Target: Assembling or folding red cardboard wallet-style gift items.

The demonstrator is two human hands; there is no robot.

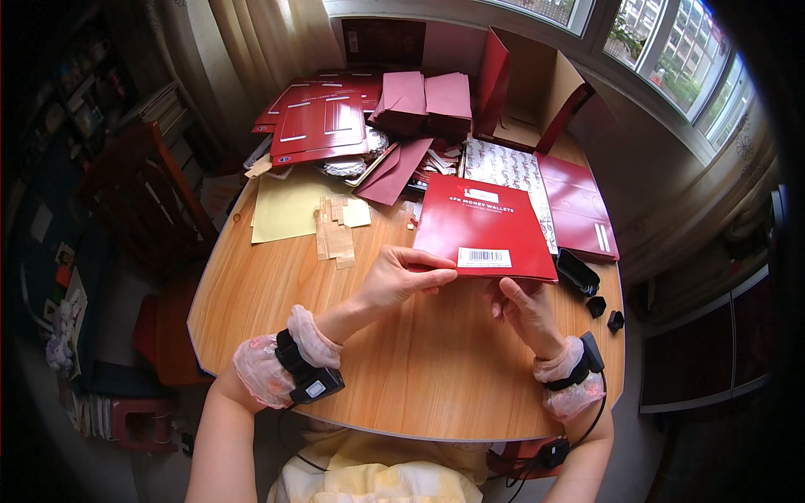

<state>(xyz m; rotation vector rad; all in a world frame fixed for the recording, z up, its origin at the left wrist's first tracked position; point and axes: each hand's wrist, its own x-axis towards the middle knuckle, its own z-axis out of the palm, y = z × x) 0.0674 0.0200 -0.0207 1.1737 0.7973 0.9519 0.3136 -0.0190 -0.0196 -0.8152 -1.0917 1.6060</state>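
A flat red cardboard packet (503, 220) with a white barcode label on its front is held tilted up over the table. My left hand (404, 277) pinches its lower left corner between thumb and fingers. Just under its lower right edge is my right hand (524, 312), with thumb and fingers apart and part of the fingers hidden by the packet. It does not visibly grip the packet. Both wrists carry pinkish plastic covers with black straps and small black devices (319, 384).
Red printed sheets (323, 126), pink envelope stacks (449, 96) and an open red box (524, 92) fill the table's far side. Brown tape strips (334, 235) lie on yellow paper (289, 201). A black case (577, 272) and small black pieces (596, 307) sit near the right edge.
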